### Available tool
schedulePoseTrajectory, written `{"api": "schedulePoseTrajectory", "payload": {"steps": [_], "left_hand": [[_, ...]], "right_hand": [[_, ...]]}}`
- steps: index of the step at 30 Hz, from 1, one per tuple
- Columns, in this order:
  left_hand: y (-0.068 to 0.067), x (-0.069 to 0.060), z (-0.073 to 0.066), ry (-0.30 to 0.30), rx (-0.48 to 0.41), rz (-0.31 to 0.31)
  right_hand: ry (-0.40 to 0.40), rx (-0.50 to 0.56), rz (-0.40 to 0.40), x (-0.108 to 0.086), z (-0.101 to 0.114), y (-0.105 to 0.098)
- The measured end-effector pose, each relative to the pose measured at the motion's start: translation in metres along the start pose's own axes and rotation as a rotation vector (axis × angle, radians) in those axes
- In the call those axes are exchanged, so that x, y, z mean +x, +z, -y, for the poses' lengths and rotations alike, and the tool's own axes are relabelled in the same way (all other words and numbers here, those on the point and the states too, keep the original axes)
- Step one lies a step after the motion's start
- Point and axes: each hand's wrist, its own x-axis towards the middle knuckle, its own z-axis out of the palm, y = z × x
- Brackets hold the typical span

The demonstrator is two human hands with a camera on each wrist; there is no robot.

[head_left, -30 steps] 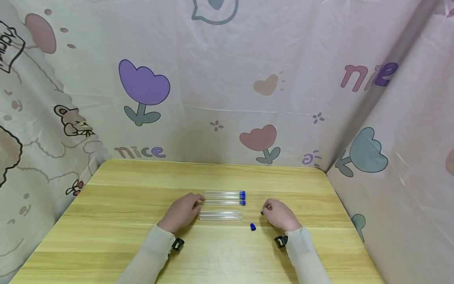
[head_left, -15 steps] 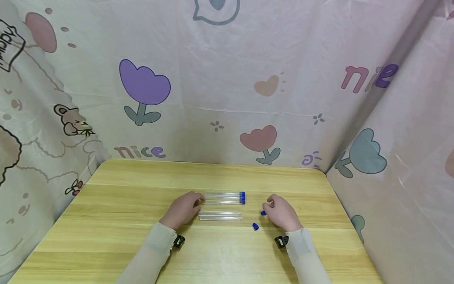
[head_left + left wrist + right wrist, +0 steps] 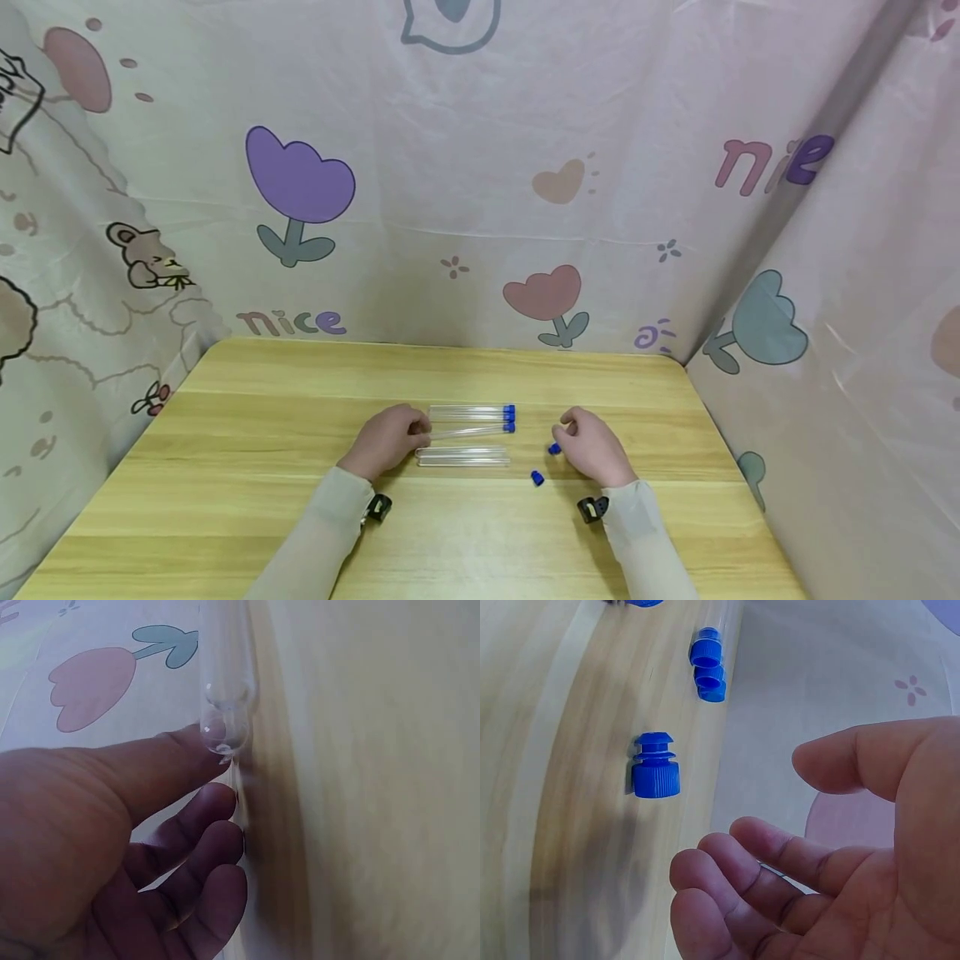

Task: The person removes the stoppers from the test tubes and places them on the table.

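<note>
Blue-capped clear tubes [image 3: 468,412] seem done; uncapped clear tubes [image 3: 462,456], ribbed blue caps [image 3: 537,478] remain; your relaxed left hand [image 3: 386,439], right hand [image 3: 595,449] grip nothing.

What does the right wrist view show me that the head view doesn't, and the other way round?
Only the right wrist view: ribbing on the nearer loose cap and the palm side of the right hand.
Only the head view: the left hand and the uncapped tubes.
Both: the right hand, that loose cap, and blue caps on the capped tubes.
</note>
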Motion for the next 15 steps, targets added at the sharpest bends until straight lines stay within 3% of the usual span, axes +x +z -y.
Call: {"api": "schedulePoseTrajectory", "payload": {"steps": [15], "left_hand": [[-0.0013, -0.0034, 0.0015, 0.005, 0.007, -0.014]], "right_hand": [[-0.031, 0.010, -0.009, -0.0003, 0.0032, 0.0015]]}}
